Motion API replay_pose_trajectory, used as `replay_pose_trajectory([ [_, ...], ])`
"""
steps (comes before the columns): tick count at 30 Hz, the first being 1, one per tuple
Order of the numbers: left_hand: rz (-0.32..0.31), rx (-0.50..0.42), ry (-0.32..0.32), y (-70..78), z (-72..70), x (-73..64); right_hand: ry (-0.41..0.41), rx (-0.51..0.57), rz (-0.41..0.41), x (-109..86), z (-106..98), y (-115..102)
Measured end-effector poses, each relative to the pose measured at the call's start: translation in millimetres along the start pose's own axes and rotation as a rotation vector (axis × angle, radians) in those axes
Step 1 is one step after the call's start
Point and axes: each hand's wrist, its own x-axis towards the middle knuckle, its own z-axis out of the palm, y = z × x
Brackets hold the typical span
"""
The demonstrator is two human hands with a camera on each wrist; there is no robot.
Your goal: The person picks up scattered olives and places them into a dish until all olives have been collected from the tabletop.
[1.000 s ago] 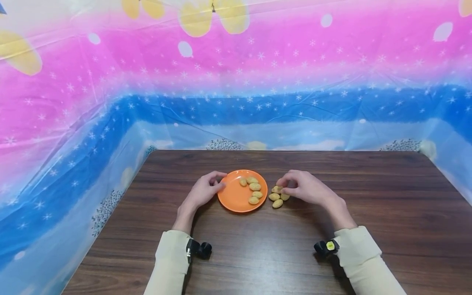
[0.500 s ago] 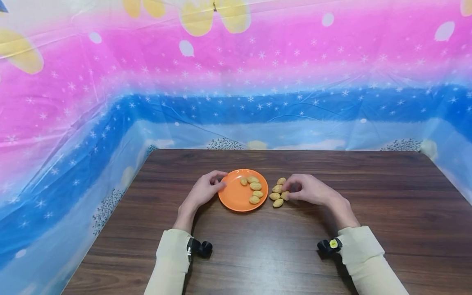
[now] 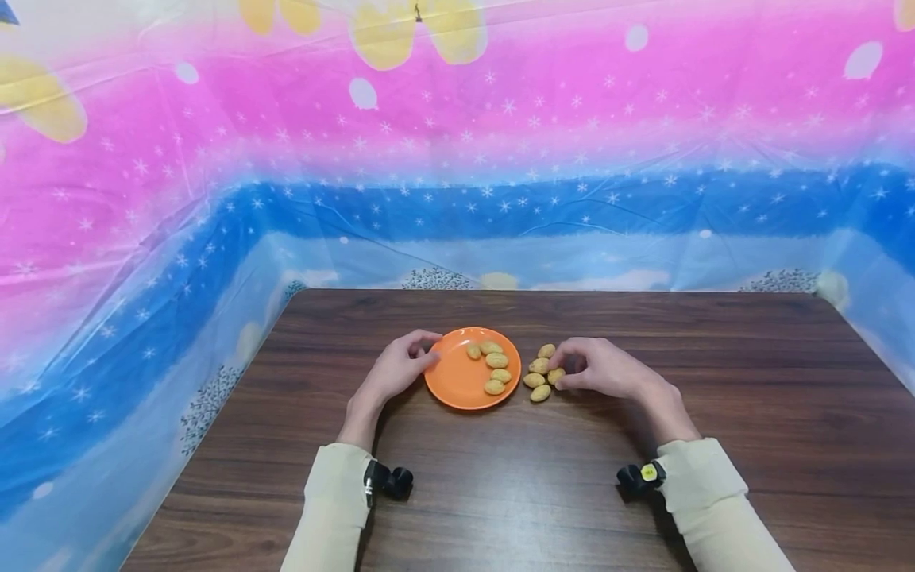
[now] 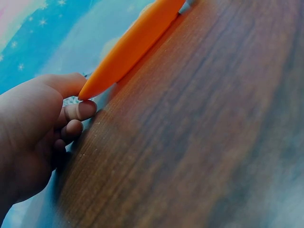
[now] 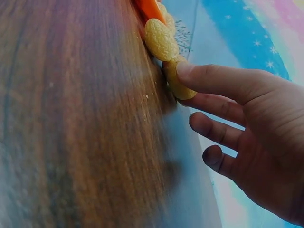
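Note:
My left hand [image 3: 395, 369] pinches the left rim of a round orange plate [image 3: 449, 381] between thumb and fingers. In the left wrist view the plate's edge [image 4: 128, 50] shows side-on, its tip at the thumb. Several small yellow oval pieces with netted skin, like miniature melons [image 3: 496, 361], lie on the plate's right half. More of them form a small cluster [image 3: 534, 380] on the table, right of the plate. Thumb and forefinger of my right hand [image 3: 599, 367] pinch the rightmost piece [image 5: 176, 85], which touches another yellow piece [image 5: 160, 39] in the right wrist view.
The dark wood-grain table [image 3: 472, 485] extends around the plate and cluster. A pink and blue printed cloth [image 3: 457, 210] hangs behind its far edge and along the left side. Black wrist cameras [image 3: 389, 481] sit at both cuffs.
My right hand has come down from over the far side of the cluster to its right side and taken hold of a yellow piece. The far piece shows now. My left hand stays at the rim.

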Motion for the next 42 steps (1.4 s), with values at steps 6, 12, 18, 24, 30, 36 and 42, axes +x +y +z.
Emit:
replay_pose_trajectory([
  [6,0.006,-0.001,0.002,0.0,-0.3,-0.3,0.008,0.01,0.004,0.7,-1.3,-3.9],
  [12,0.003,0.003,0.003,-1.2,-1.1,-0.7,0.018,0.008,0.003,1.7,-0.9,-8.3],
  [18,0.005,-0.002,0.007,0.0,-1.4,-1.1,0.033,0.007,0.005,3.6,-0.2,-8.8],
  [24,0.008,-0.002,0.003,0.4,-0.8,-0.2,0.053,0.021,-0.001,3.6,-0.7,-9.6],
  [30,0.004,-0.004,0.004,-0.8,-1.2,-1.2,0.069,0.024,-0.014,4.4,0.9,-12.6],
  [36,-0.008,0.002,0.004,-2.0,-2.2,-3.2,0.071,0.026,-0.027,6.1,4.3,-15.3],
  [42,-0.008,-0.013,0.009,0.9,-0.7,-2.6,0.074,0.027,-0.038,5.4,6.8,-19.3],
])
